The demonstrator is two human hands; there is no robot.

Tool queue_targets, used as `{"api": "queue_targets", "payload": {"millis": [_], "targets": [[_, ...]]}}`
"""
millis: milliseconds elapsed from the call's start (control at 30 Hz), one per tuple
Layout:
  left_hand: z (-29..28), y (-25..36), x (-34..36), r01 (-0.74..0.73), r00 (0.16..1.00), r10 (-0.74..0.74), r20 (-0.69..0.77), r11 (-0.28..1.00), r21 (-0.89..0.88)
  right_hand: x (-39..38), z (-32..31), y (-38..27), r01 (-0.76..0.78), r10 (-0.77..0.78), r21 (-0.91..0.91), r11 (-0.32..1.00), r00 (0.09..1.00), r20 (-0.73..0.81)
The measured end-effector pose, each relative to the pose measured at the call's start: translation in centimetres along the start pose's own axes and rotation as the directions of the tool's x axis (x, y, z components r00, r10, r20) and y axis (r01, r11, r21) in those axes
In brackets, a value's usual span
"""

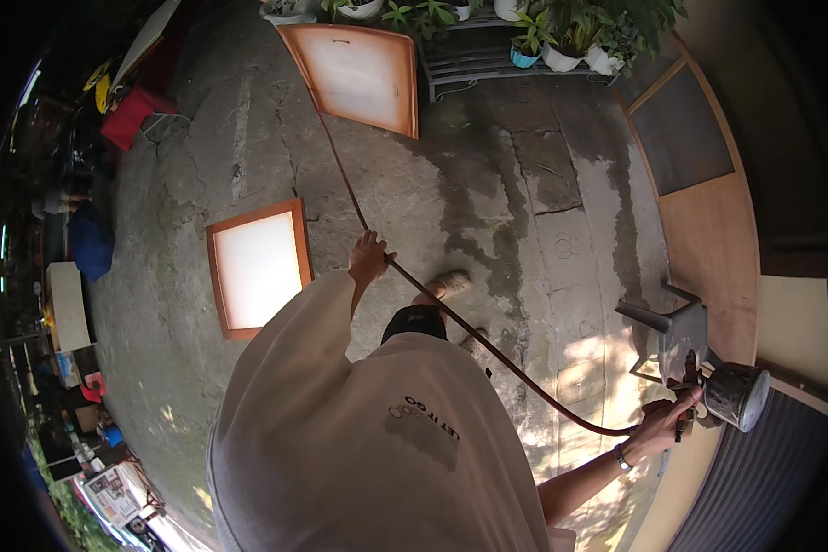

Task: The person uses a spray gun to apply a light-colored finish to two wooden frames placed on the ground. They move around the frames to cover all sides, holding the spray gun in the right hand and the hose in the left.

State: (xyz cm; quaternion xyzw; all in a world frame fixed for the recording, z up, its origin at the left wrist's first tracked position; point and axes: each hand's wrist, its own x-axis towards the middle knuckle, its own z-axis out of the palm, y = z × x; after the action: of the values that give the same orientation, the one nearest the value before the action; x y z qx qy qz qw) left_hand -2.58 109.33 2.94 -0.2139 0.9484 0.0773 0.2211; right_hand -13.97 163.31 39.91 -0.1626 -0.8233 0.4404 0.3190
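My right hand [658,428], out to the right, is closed round the grip of a spray gun [686,396]. A round metal cup [738,396] sits at the gun's far end. From the gun a long reddish-brown hose [506,363] runs across in front of me. My left hand [370,256] is wrapped round this hose near the middle of the view. To the left of that hand is a square panel [259,267] with a pale face and brown edges. Farther off, the hose passes a second pale panel [354,78] with brown borders.
Potted plants [561,46] stand on a dark metal rack [488,66] at the back. A grey plastic chair [672,327] is on the right, beside a wooden panel [708,248]. A red chair [138,115] stands far left. Dark wet patches mark the concrete floor [156,239].
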Motion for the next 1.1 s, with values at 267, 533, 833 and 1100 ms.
{"api": "queue_targets", "payload": {"millis": [267, 533, 833, 1100], "targets": [[14.1, 8.6, -19.6, 0.244, 0.970, -0.222, 0.101, 0.875, -0.419, 6.3, -2.0, -0.5, 0.104, -0.157, 0.191, 0.976, 0.944, 0.290], [29.1, 17.2, -36.2, 0.524, 0.849, -0.371, 0.375, 0.511, -0.681, 3.3, 0.7, -5.9, 0.233, -0.419, 0.374, 0.897, 0.716, 0.558], [38.6, 24.0, -49.9, 0.654, 0.732, -0.473, 0.491, 0.283, -0.702, -10.1, 4.5, -5.7, 0.231, -0.577, 0.531, 0.815, 0.392, 0.716], [41.7, 29.7, -57.9, 0.731, 0.609, -0.470, 0.639, 0.018, -0.683, -18.7, 7.3, -4.3, 0.256, -0.670, 0.632, 0.731, 0.093, 0.737]]}}
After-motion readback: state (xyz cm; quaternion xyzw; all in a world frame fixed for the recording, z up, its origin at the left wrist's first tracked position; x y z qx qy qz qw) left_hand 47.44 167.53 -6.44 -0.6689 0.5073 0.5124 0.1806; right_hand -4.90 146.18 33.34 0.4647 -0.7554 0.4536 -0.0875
